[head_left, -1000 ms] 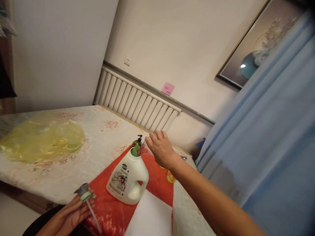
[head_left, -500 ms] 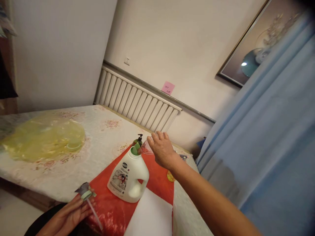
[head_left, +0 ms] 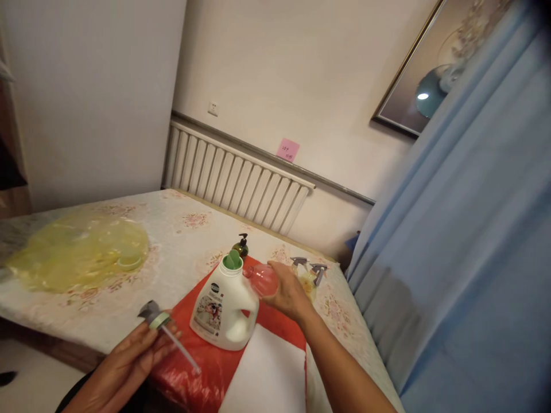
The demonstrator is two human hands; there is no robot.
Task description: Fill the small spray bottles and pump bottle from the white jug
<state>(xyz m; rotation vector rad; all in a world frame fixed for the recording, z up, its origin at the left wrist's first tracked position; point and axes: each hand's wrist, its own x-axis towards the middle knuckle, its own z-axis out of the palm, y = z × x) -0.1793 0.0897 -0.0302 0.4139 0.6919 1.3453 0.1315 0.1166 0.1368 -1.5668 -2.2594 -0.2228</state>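
Observation:
My left hand [head_left: 131,358], at the lower left, has its fingers closed on a trigger spray head [head_left: 155,316] with a pale green collar and a thin dip tube slanting down to the right. My right hand [head_left: 289,291] grips a clear bottle [head_left: 262,280], which lies tilted with its neck toward the left. That neck is close beside the top of a white detergent jug [head_left: 215,312]; whether they touch I cannot tell. Upright on a red plastic sheet [head_left: 189,373], the jug shows a green spout [head_left: 232,260] in its mouth.
A white sheet [head_left: 269,373] lies in front of the jug. Behind stands a dark green pump bottle [head_left: 241,246]; to the right are spray bottles [head_left: 307,281]. A yellow plastic bag [head_left: 73,249] with a green cap [head_left: 129,263] covers the table's left. A blue curtain [head_left: 465,229] hangs at right.
My right hand has lowered, bringing the clear bottle's neck down from the jug's mouth to its right side. My left hand has lifted and turned the spray head slightly.

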